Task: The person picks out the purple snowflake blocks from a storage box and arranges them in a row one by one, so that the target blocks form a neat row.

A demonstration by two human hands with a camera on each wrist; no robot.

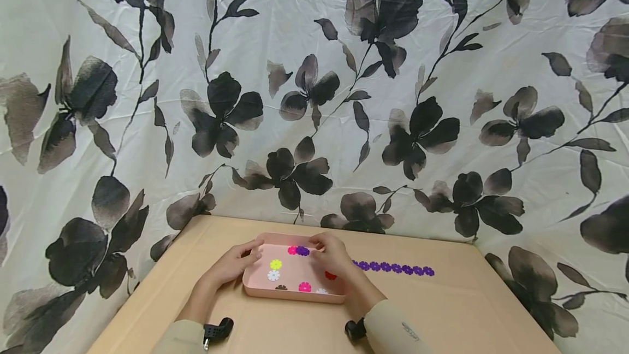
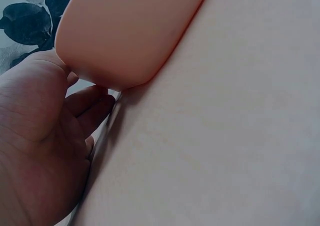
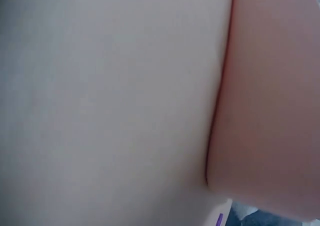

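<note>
A shallow pink tray (image 1: pixel 267 292) stands on the table, holding flower-shaped pieces: a yellow one (image 1: pixel 276 264), a white one (image 1: pixel 273 275), a pink one (image 1: pixel 304 287) and a purple one (image 1: pixel 302 251) among others. My left hand (image 1: pixel 235 264) holds the tray's left side, thumb at the rim; the left wrist view shows its fingers (image 2: pixel 95 106) at the outer wall (image 2: pixel 125 36). Over the tray's right part is my right hand (image 1: pixel 334 255), fingers bent beside the purple piece. Whether they pinch something is hidden. The right wrist view shows only the tray wall (image 3: pixel 265 111), no hand.
Right of the tray, a row of purple flower-shaped pieces (image 1: pixel 395 268) lies on the light wooden-toned table (image 1: pixel 457 310), partly hidden by my right hand. A white cloth with dark flowers (image 1: pixel 314 97) hangs behind the table. Each wrist wears a black band (image 1: pixel 218 330).
</note>
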